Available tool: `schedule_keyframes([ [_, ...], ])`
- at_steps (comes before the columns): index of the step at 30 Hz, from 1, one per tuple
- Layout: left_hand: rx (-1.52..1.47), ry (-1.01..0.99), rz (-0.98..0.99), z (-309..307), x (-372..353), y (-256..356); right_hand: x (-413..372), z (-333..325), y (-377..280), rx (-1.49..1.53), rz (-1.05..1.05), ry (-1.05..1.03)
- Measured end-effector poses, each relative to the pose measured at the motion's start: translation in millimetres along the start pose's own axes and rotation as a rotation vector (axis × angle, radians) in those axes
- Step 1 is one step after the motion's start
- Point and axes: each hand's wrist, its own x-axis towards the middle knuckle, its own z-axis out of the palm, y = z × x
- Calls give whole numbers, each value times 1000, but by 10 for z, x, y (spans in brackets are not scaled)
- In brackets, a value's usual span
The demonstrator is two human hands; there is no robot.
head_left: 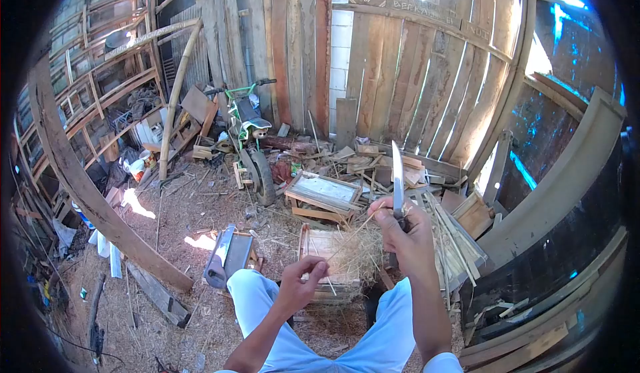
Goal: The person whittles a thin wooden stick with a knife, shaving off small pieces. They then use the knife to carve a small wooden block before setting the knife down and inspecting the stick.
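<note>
My right hand [408,232] is closed round the handle of a knife [398,176], its blade pointing up. Between my right thumb and fingertips is one end of a thin bamboo-like strip [357,232]. The strip slants down to my left hand [303,285], whose thumb and fingers pinch its other end. A short pale stick [331,286] shows just beside the left fingertips. Under both hands, a tangle of fine straw-coloured shavings [363,256] lies over a low wooden board or box top [325,241] in front of my knees.
Beyond the board sits a framed wooden panel [325,192] near heaped scrap wood [383,163]. A small green bike [250,123] leans by the plank wall [413,73]. At left are a dark flat-topped object [233,253] and a curved beam [100,186]; long slats [457,240] lie right.
</note>
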Motion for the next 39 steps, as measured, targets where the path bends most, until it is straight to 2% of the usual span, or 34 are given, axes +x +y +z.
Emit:
schedule_keyframes([
  [2, 227, 66, 228, 83, 78, 82, 20, 23, 22, -45, -66, 14],
  [5, 278, 46, 351, 187, 117, 297, 6, 58, 15, -171, -159, 19],
  [8, 353, 35, 408, 256, 133, 397, -45, 73, -73, -146, -73, 38],
  [10, 350, 5, 447, 282, 135, 392, -29, 61, -37, -202, -141, 46],
  [11, 350, -33, 417, 284, 118, 389, -26, 61, -23, -257, -208, 48],
  [15, 268, -114, 346, 286, 70, 339, -50, 42, -73, -312, -193, 43],
  [18, 214, -158, 310, 298, 18, 381, -39, 23, -108, -245, -186, 54],
  [21, 185, -179, 238, 330, -60, 500, -28, -9, -186, -138, -74, 87],
  [23, 170, -212, 215, 347, -103, 533, 30, -44, -162, -157, -199, 123],
  [24, 158, -234, 211, 351, -113, 543, 17, -32, -227, -53, -112, 129],
  [30, -23, -340, 122, 392, -184, 441, 144, -134, -312, -26, -185, 208],
  [36, -132, -344, -73, 423, -164, 485, 209, -149, -272, -101, -214, 177],
  [39, -133, -326, -62, 426, -159, 487, 237, -129, -247, -85, -225, 174],
])
